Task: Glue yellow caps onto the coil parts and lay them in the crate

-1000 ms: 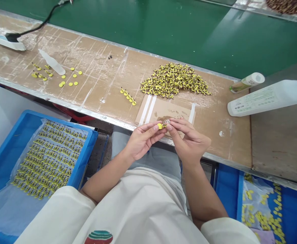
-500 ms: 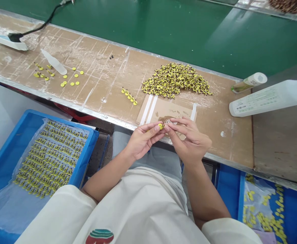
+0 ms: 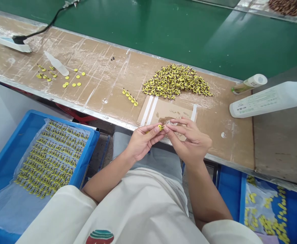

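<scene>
1. And here's the left hand (image 3: pixel 141 144), pinching a small yellow disc (image 3: pixel 160 127) between thumb and fingers, just above the near edge of the worktop (image 3: pixel 229 125).
2. Right alongside, the right hand (image 3: pixel 193 142) has thumb and forefinger drawn narrow against the disc's far side; whether they grip a thin part there is too small to tell.
3. The disc looks light and stiff, probably smooth, so the rim seems the place to hold it; any slim part standing on it could well snap or bend.
4. Just beyond, a heap of yellow-and-dark pieces (image 3: pixel 173 81) sits loose on the worktop.
5. Out to the right, a white bottle (image 3: pixel 262 99) lies near a smaller bottle (image 3: pixel 256 80); contents, can't tell.
6. Down on the left, a blue tray (image 3: pixel 91 142) carries a pale sheet (image 3: pixel 8 217) with neat rows of small figures (image 3: pixel 49 156).
7. Lower right, another blue tray (image 3: pixel 242 200) has scattered yellow discs (image 3: pixel 267 224).
</scene>
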Demonstrator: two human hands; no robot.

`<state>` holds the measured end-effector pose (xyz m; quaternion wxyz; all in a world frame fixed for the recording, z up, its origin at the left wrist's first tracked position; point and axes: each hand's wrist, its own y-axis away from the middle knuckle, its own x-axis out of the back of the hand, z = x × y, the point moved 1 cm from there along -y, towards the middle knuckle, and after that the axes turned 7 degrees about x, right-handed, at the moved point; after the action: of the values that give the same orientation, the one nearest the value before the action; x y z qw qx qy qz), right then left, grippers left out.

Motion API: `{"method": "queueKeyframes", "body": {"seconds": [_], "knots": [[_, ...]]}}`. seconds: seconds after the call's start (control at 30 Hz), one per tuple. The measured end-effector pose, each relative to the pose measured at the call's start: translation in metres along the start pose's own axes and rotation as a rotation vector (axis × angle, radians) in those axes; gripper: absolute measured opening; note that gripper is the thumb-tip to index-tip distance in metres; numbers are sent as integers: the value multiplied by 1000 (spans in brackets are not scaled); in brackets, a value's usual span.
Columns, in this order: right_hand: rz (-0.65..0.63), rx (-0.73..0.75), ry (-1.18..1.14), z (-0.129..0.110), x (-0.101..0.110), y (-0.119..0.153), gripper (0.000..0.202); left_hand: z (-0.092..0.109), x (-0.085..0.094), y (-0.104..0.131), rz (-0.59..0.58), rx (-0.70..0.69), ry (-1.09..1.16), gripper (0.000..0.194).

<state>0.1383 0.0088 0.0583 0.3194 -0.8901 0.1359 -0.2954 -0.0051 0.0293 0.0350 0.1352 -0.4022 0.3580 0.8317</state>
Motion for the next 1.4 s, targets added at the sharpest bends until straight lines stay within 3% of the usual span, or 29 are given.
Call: {"method": "queueKeyframes", "body": {"seconds": [0.63, 1.1, 1.4], "knots": [[-10, 23, -11, -3, -12, -2, 17, -4, -1, 12, 146, -288, -273, 28], [31, -63, -121, -3, -27, -3, 14, 4, 0, 14, 209, -401, -244, 17], [46, -68, -104, -5, -36, -3, 15, 6, 6, 12, 202, -374, -162, 19]]}}
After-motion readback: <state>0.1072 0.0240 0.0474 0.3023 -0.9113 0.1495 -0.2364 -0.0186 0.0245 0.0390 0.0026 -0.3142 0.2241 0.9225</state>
